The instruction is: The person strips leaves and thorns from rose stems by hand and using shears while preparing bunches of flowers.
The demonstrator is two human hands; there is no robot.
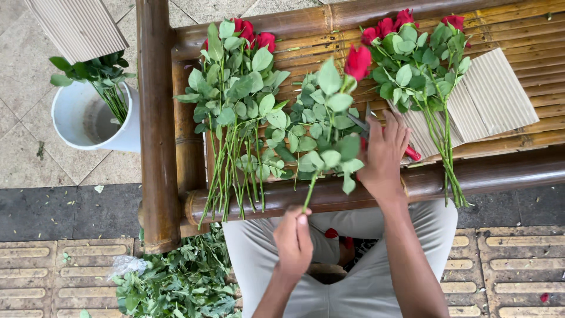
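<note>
My left hand [293, 240] grips the lower stem of a single red rose [357, 61], held upright over the bamboo bench [529, 171]; its leaves [322, 132] spread wide below the bloom. My right hand [384, 154] holds red-handled shears [412, 152] against the rose's upper leaves, blades [357, 122] pointing left. A bunch of red roses [233, 106] lies on the bench to the left, stems hanging over the front rail. Another bunch [421, 65] lies to the right on corrugated cardboard [491, 97].
A white bucket [94, 121] with leafy stems stands on the tiled floor at left. Cut leaves and stems [182, 282] are piled on the ground beside my left leg. A second cardboard sheet [79, 26] lies at top left.
</note>
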